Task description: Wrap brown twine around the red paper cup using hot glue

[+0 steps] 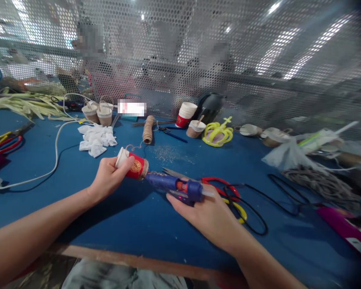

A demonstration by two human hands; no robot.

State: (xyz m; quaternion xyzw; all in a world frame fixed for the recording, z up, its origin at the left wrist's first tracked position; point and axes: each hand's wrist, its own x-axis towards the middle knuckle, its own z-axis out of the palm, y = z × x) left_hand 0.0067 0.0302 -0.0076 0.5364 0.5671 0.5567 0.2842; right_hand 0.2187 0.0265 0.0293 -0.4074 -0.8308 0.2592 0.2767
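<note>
My left hand [112, 174] is closed around a red and white paper cup [136, 165], which lies tilted sideways with twine around its right end. A blue glue gun [171, 184] is gripped in my right hand [203, 204], its nozzle at the twine-wrapped end of the cup. From the cup, a thin strand runs to a twine roll [148, 129] on the blue table. Scissors with red and yellow handles [221, 188] lie just behind and beside my right hand, partly covered by the glue gun.
White crumpled cloths [96, 138], wrapped cups [104, 115], blue-handled pliers [174, 134], stacked cups [186, 114] and a yellow crown-shaped piece [218, 133] stand or lie farther back. A black cord [258, 188] loops at right; a white cable [56, 148] crosses the left. Perforated metal screen behind.
</note>
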